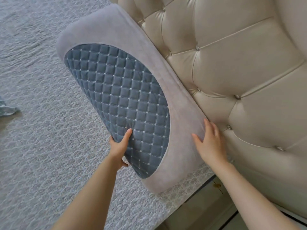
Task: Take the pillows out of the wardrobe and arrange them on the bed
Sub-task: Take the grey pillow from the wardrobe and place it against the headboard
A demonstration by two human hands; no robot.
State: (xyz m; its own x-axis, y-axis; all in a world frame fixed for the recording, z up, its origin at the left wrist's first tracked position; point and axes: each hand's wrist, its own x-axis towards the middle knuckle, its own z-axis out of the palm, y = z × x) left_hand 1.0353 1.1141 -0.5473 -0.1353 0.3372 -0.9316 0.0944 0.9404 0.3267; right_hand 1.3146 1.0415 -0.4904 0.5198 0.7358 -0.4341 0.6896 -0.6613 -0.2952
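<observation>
One contoured pillow (103, 39), pale lilac-grey with a quilted blue oval panel, leans against the tufted headboard on the bed (41, 138). My left hand (120, 146) grips the pillow's near lower edge, thumb on the blue panel and fingers curled under it. My right hand (210, 143) lies flat on the pillow's grey rim, fingers spread, next to the headboard. The wardrobe is out of view.
The beige buttoned headboard (240, 63) fills the right side. A grey patterned bedspread covers the mattress. A bit of blue-green cloth (8, 108) shows at the left edge. The bed's edge and a pale floor or bedside surface (207, 205) lie between my forearms.
</observation>
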